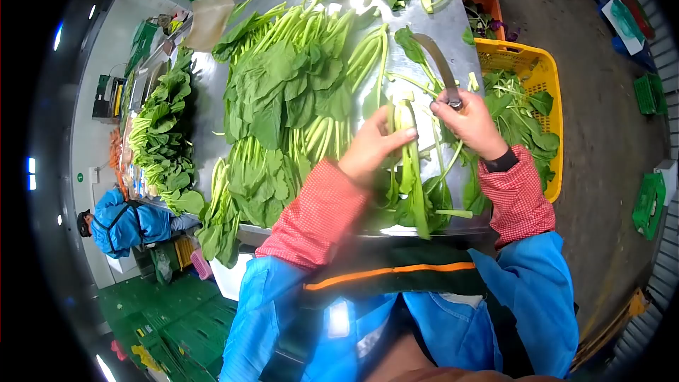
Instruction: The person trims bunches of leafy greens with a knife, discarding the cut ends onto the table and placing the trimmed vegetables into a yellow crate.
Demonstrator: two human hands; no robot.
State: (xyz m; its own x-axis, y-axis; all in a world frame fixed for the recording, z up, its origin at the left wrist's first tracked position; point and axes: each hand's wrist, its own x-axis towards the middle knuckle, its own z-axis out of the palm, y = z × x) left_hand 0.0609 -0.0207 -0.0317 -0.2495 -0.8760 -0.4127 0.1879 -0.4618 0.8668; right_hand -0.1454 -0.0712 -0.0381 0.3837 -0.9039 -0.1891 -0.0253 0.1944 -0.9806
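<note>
My left hand (378,143) is closed around a bunch of leafy greens (408,180), stems pointing away from me and leaves hanging toward the table's near edge. In my right hand (472,124) is a knife with a curved blade (440,64), gripped by its handle and pointing up and to the left. The blade is apart from the held bunch. Loose stalks and cut stem pieces lie on the metal table under and between both hands. To the left of my left hand rises a large pile of leafy greens (286,85).
A yellow crate (552,92) holding loose leaves stands at the table's right edge, with an orange crate (493,1) behind it. More greens (163,127) lie to the left. A person in blue (127,223) is at the far left, near green crates (170,318).
</note>
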